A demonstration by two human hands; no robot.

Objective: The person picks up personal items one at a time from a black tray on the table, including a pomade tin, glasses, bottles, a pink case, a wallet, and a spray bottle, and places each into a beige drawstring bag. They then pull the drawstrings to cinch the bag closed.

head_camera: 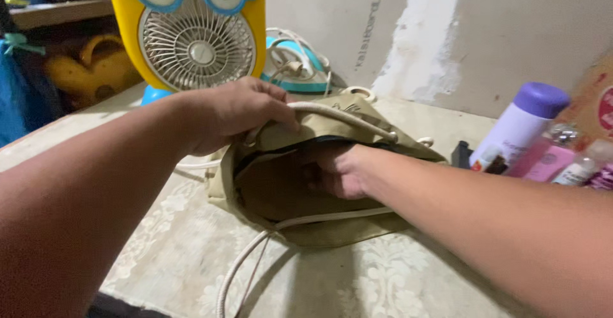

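Observation:
An olive canvas bag (357, 117) with cream rope handles lies on its side on the table, its mouth facing me. My left hand (233, 110) grips the upper edge and one cream handle (338, 115), holding the mouth apart. My right hand (335, 171) reaches inside the bag, fingers partly hidden in its dark interior; whether it holds anything I cannot tell. The second handle (239, 267) loops toward the near edge of the table.
A yellow and blue cartoon-faced desk fan (195, 30) stands behind the bag. A teal and white iron (297, 62) with its cord rests by the wall. A purple-capped white bottle (520, 126) and pink packages (549, 161) sit at right. The table carries a pale patterned cloth (396, 280).

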